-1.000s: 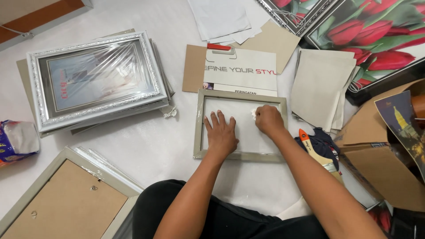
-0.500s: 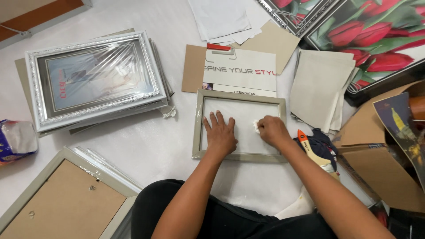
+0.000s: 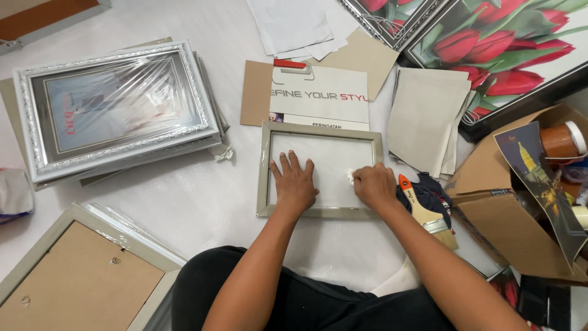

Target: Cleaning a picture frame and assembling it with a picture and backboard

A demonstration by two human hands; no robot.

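Two hands on small grey frame (image 3: 320,170): left hand (image 3: 294,184) flat, unmoved; right hand (image 3: 374,186), clamped on white wad (image 3: 351,176), shifted lower toward frame's right edge.

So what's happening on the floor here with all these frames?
A person sits on the floor over a small grey picture frame. The left hand lies flat on its glass, and the right hand presses a small white wad against the glass near the right edge. A paintbrush lies beside it, and a plastic-wrapped silver frame sits to the left.
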